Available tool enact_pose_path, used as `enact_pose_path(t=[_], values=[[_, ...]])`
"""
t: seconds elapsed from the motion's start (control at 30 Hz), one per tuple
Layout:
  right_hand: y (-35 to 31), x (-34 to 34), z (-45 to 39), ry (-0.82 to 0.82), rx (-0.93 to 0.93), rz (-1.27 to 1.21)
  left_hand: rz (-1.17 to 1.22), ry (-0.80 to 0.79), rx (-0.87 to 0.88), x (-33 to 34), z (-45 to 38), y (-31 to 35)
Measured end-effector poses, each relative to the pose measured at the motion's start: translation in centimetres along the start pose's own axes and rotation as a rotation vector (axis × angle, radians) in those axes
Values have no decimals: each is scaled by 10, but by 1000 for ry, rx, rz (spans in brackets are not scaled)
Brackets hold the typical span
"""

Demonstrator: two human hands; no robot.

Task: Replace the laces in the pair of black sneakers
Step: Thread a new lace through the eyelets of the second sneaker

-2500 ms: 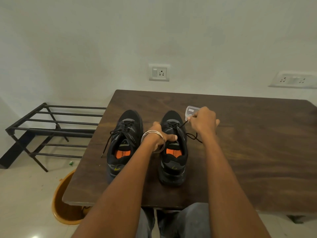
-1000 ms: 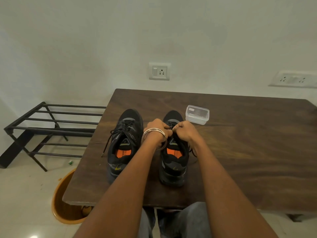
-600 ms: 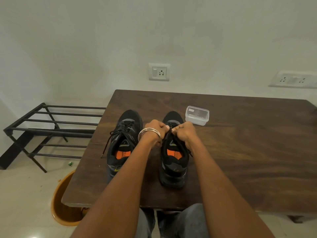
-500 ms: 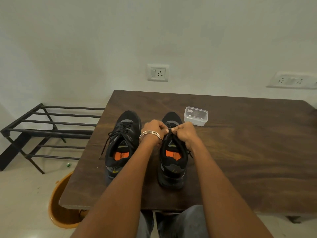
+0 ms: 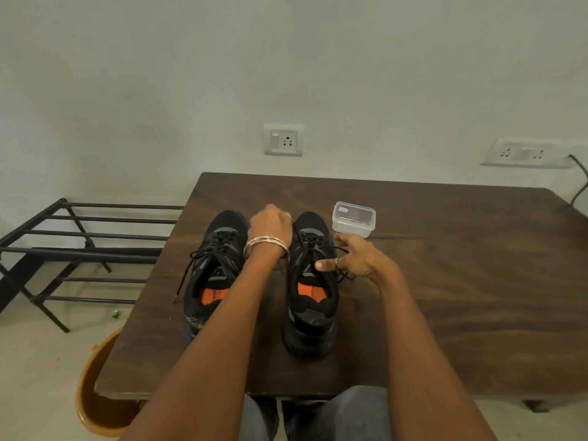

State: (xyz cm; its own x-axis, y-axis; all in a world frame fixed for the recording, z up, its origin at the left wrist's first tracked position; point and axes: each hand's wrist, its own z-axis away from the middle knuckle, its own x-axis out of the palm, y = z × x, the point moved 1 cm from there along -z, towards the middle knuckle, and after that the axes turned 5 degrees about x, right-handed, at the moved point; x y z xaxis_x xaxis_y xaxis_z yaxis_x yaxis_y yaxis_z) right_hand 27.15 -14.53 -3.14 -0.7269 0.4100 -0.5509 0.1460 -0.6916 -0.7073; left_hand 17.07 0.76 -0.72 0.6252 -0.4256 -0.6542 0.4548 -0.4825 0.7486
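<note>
I was at the unlacing stage on the right sneaker (image 5: 310, 281), as I judged it, with the old lace (image 5: 313, 241) slack across its upper eyelets but not yet drawn out. My left hand (image 5: 270, 226) was lifted between the two toes with its fingers curled into a fist; a lace end seemed to run up to it from the shoe, though I could not tell for certain that it was pinched there. My right hand (image 5: 356, 261) rested against the outer side of that shoe with fingers spread and the forefinger laid across the tongue, and a loop of lace trailed under it. The next move, I thought, called for steadying the shoe while the lace was drawn free eyelet by eyelet. Both sneakers stood side by side on the dark wooden table (image 5: 445, 281), toes away from me, black with orange insoles. The left sneaker (image 5: 213, 275) was laced, one end dangling off the table edge. A small clear plastic box (image 5: 353, 219) sat just beyond my right hand.
</note>
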Motion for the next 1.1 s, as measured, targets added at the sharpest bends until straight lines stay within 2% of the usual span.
enact_pose_path(t=[0.03,0.13,0.17,0.2,0.23,0.27,0.33,0.4,0.47,0.53,0.63,0.77,0.87,0.97,1.03,1.1], values=[[6,1,-8,-25,-16,-11,205,64,-12,-8,0,6],[15,4,-19,-71,-59,-37,1038,170,-84,-35,6,29],[11,4,-15,-67,-75,-53,1193,188,-58,-44,8,36],[7,5,-10,-58,-85,-58,1244,202,-17,-51,7,39],[5,5,-7,-62,-87,-64,1203,206,30,-56,7,41],[3,5,-5,-68,-81,-66,1064,188,83,-57,5,40],[3,7,-4,-59,-76,-55,565,79,230,-48,0,30],[5,7,-8,-45,-75,-49,19,-105,347,-28,-4,14],[9,8,-11,-32,-69,-37,-374,-284,372,-12,-3,2],[11,9,-12,-29,-57,-33,-558,-364,337,-5,0,-2],[11,11,-14,-23,-48,-12,-543,-369,262,1,1,-7],[27,13,-35,-13,-16,-2,-63,-311,109,1,-1,-15],[42,14,-56,-36,-22,3,308,-191,-33,-9,3,-9],[33,15,-47,-26,-57,14,865,-116,-243,-18,-1,6],[28,15,-39,-8,-67,22,1227,-82,-287,-24,-4,17],[25,15,-35,-9,-57,23,1466,-5,-306,-28,-6,24]])
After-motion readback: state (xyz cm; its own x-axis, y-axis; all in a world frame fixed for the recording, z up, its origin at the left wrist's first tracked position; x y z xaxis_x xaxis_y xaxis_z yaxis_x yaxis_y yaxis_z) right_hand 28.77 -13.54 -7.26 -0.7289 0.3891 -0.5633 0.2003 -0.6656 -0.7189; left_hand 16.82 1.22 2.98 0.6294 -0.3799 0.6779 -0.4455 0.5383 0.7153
